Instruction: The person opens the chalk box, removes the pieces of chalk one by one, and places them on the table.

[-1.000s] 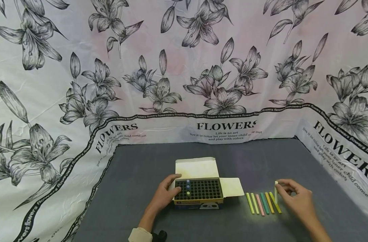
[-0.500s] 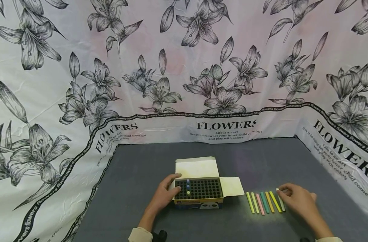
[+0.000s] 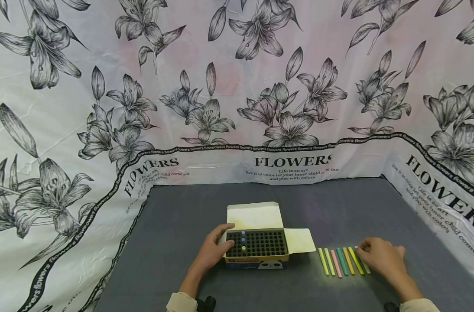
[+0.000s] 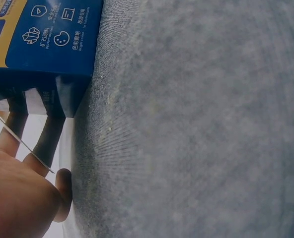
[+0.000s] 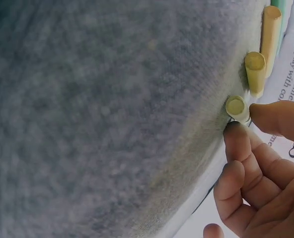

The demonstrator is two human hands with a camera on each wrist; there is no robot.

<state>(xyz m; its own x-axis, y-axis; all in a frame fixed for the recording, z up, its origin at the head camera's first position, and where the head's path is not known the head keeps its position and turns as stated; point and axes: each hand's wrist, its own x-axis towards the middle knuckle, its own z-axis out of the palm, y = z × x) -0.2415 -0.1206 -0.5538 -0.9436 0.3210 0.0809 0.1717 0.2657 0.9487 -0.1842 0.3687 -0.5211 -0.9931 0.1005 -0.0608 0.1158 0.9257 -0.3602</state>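
Observation:
My left hand (image 3: 215, 248) holds the left end of an open chalk box (image 3: 245, 262), its thumb over the rim. In the left wrist view the fingers lie against the blue box's end (image 4: 37, 89). The box has a black insert with many holes (image 3: 266, 242); two blue chalk ends (image 3: 243, 237) and a light green chalk end (image 3: 243, 248) show in it. My right hand (image 3: 383, 258) pinches a pale chalk stick (image 5: 236, 106) at the right end of a row, beside a yellow chalk stick (image 3: 355, 261). The right hand partly hides the pale stick in the head view.
Left of the yellow stick lie an orange stick (image 3: 348, 261), a teal stick (image 3: 341, 261), a pink stick (image 3: 336, 263) and greenish sticks (image 3: 323, 261). The box's lid (image 3: 254, 215) and side flap (image 3: 300, 241) stand open on the dark tabletop (image 3: 182, 212). A flowered cloth (image 3: 221, 164) hangs behind.
The right hand has lowered the pale chalk stick from upright to lying at the row's right end, then shifted slightly against it. The left hand and box have stayed put.

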